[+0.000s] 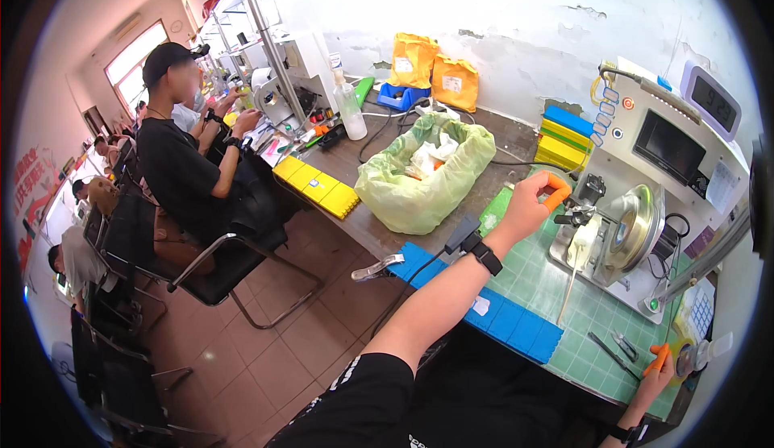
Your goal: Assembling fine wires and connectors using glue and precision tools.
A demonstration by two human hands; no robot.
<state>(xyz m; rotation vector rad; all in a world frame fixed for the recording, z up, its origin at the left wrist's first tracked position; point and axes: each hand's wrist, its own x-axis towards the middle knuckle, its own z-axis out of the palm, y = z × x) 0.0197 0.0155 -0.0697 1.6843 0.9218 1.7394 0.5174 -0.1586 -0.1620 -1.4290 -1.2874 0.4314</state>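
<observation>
At the green mat (592,315) | left hand (532,210) curled, right hand (657,375) bent, holds unclear | right-hand nudge could tip jar (685,360)

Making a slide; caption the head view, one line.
Left hand beside a white bench machine, right hand near a slim dark tool on a green mat.

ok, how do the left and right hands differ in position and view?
The left hand is left of the round wheel; the right hand is lower right, beside the dark slim tool. The left hand looks larger in view, the right hand smaller. Both wear orange finger covers and a dark wristband.
</observation>
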